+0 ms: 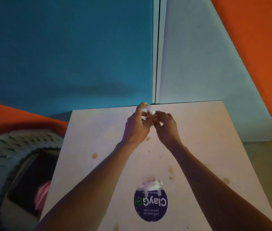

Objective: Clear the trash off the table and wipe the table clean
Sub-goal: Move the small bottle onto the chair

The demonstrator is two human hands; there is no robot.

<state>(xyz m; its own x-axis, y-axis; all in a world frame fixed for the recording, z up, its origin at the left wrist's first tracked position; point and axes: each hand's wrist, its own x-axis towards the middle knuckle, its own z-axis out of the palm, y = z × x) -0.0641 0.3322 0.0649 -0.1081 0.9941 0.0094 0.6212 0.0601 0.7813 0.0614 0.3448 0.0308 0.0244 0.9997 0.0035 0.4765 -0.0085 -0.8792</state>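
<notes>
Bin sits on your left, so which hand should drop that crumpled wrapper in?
Probably left: both hands, left hand and right hand, grip the wrapper, but the bin is beside the left arm.

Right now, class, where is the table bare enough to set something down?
Bare: the table's left side, from the far edge down past one stain, and the far right corner. Crowded: the middle, under both hands, and the near part around the sticker and wad.

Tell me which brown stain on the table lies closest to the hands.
The small brown stain just below the left hand, beside its wrist. The other stains sit further down the table, toward the purple sticker.
</notes>
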